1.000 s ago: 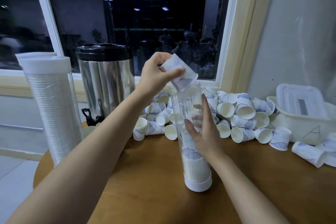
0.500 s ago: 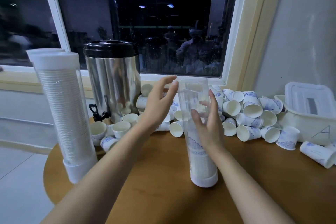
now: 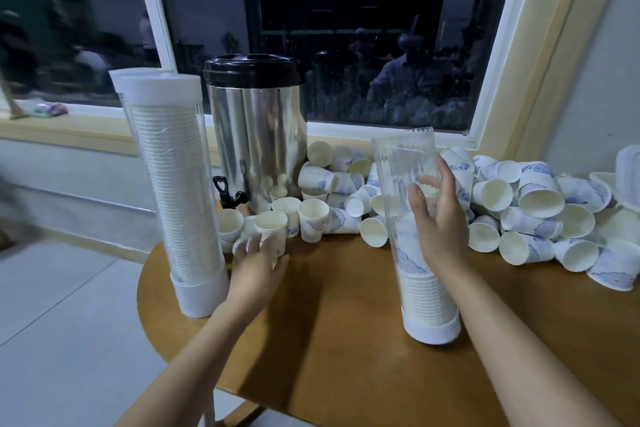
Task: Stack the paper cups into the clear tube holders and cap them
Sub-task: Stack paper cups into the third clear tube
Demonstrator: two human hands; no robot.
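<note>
A clear tube holder with an open top stands on the wooden table, its lower part holding a stack of paper cups above a white base. My right hand rests against its right side, fingers spread around it. My left hand is low at the table's left, fingers apart, touching an upright paper cup. A second tube holder, filled with cups and capped in white, stands at the left edge. Loose paper cups lie heaped along the window side.
A steel urn with a black lid and tap stands behind the upright cups. A white lidded container sits at the far right. The round table's edge drops off to the floor on the left. A window and wall close the back.
My left hand dropped a cup into the open tube, then swung down and left to the upright cups by the urn. The right hand stayed on the tube. The view shifted left.
</note>
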